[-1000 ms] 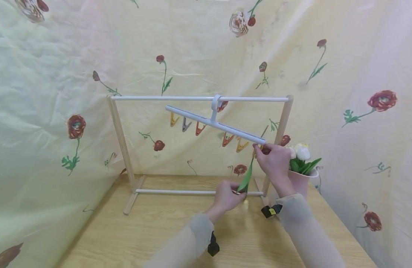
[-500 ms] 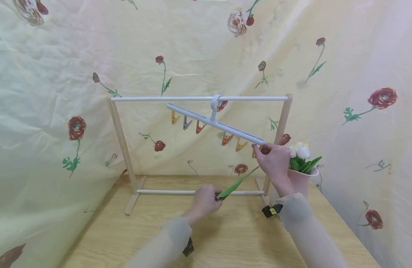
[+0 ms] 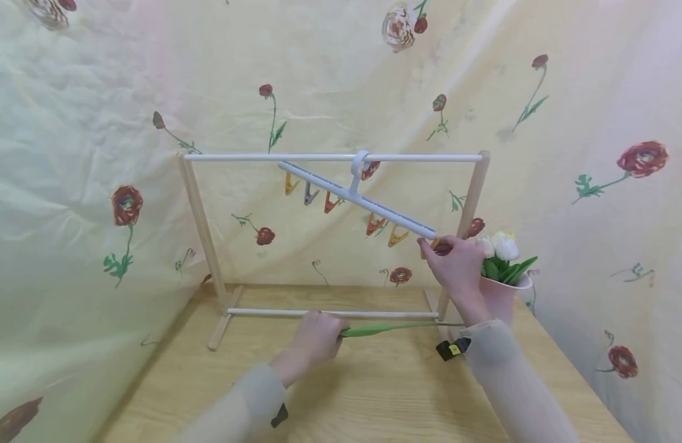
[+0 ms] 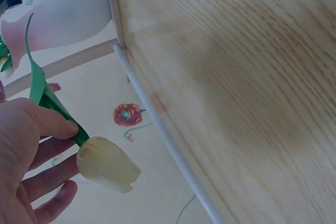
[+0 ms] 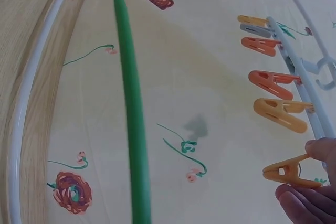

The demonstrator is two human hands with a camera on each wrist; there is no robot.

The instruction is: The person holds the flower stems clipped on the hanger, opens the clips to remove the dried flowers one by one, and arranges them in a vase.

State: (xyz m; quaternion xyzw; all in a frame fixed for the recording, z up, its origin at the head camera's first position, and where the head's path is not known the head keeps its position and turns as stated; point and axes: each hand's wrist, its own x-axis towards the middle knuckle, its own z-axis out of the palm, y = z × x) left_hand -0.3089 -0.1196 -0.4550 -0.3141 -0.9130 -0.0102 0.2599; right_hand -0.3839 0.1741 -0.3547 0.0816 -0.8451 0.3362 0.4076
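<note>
My left hand (image 3: 313, 341) pinches an artificial white tulip (image 4: 107, 166) by the stem just under its bloom, thumb against fingers. The long green stem (image 3: 396, 327) runs level to the right, its tip overlapping my right forearm in the head view; it crosses the right wrist view close to the camera. With my right hand (image 3: 457, 264) I pinch a yellow clip (image 5: 289, 173) at the low right end of a white hanger (image 3: 385, 212), thumb on one arm, fingers under the other. The clip has nothing in its mouth. More clips, orange (image 5: 270, 83), yellow and grey, hang along the tilted hanger.
The hanger hooks over the top bar (image 3: 263, 157) of a wooden rack with a low white bar (image 3: 296, 312). A pink-white vase (image 3: 498, 301) of white tulips (image 3: 506, 246) stands behind my right wrist. Flowered cloth (image 3: 152, 258) surrounds the wooden table (image 3: 385, 394).
My left hand has moved left with the tulip, whose stem has come away from the clip and swung from steep to level. The hanger tilts a little more; my right hand stays on the clip.
</note>
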